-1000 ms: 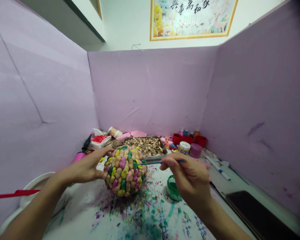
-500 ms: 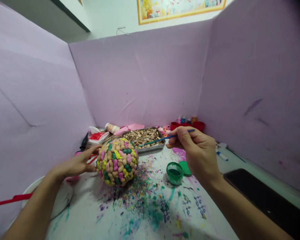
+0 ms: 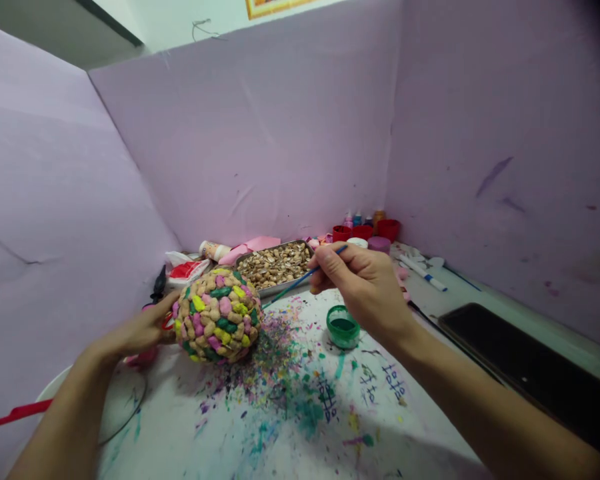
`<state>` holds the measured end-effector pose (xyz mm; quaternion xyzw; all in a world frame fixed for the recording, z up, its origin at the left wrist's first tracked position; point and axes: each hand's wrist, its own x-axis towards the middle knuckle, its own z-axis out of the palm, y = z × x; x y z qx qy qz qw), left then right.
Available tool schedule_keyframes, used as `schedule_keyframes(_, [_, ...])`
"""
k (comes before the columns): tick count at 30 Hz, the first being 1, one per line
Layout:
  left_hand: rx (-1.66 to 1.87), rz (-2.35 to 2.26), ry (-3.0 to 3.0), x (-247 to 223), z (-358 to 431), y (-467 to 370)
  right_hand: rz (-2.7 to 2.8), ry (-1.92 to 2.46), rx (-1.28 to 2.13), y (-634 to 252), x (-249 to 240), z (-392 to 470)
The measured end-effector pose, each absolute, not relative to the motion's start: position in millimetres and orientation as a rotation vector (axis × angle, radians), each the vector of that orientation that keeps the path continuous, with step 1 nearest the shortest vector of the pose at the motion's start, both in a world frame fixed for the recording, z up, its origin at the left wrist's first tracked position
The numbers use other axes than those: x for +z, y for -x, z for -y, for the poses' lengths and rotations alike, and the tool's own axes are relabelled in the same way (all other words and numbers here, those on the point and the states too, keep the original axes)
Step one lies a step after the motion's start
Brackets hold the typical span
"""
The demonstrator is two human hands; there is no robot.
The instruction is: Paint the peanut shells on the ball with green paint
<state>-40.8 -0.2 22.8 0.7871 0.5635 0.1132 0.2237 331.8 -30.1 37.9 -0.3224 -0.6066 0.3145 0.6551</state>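
Right hand (image 3: 363,283) pinches a slim blue-green paintbrush (image 3: 293,285); left hand (image 3: 143,330), closure indeterminable, touches a round, multicoloured peanut-covered ball (image 3: 217,317).

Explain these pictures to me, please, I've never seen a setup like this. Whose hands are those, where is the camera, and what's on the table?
There's no machine: these are one person's two bare hands. All pictures come from a camera worn on the head, looking forward and down. The left hand is at the side of a knobbly ball, partly hidden behind it. The right hand holds a thin blue-green stick, probably a brush, pointing at the ball. On the paint-speckled table stand an open green jar, a metal tray of shell-like pieces behind the ball, and, on the right, a dark, flat, phone-like slab.
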Motion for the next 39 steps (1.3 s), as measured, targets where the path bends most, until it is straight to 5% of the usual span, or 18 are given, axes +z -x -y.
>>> schedule_keyframes(16, [0.306,-1.579,-2.183,23.2,-0.3,40.4,1.219,0.697,0.833,-321.3,24.4,23.6])
schedule_keyframes(25, [0.334,-1.609,-2.131,23.0,-1.3,42.6,0.867,0.914,1.471,-279.0,-11.6,14.1])
schedule_keyframes(39, [0.324,-1.642,-2.131,31.7,7.2,27.5,0.749,0.858,1.619,-253.5,-32.9,14.0])
